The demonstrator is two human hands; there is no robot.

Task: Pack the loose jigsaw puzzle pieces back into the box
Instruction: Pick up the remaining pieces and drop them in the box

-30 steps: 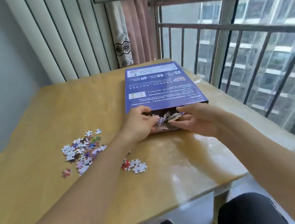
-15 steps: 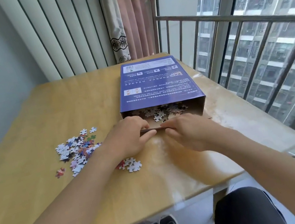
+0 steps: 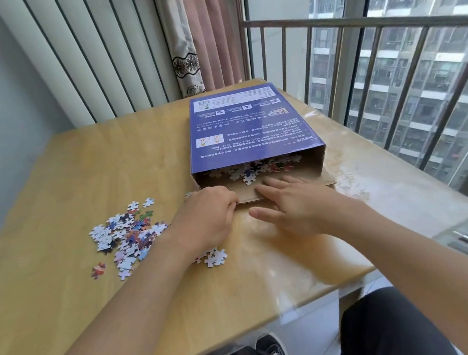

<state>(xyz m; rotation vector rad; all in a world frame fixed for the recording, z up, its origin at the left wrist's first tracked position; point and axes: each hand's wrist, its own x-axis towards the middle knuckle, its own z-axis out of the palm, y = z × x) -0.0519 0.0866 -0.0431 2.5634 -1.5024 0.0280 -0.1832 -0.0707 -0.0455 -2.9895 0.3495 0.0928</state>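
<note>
Box (image 3: pixel 248 125) lies flat, lengthwise away, mouth facing both hands: left (image 3: pixel 207 219) curled, right (image 3: pixel 295 202) flat.

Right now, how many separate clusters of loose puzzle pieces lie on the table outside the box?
2: a large pile left of the left hand, a small cluster partly hidden under its wrist.

The box (image 3: pixel 250 126) lies on the bench (image 3: pixel 72 179), its open end toward the person, pieces inside. Both hands rest before that opening. A loose pile of pieces (image 3: pixel 126 235) lies left of the box.
</note>
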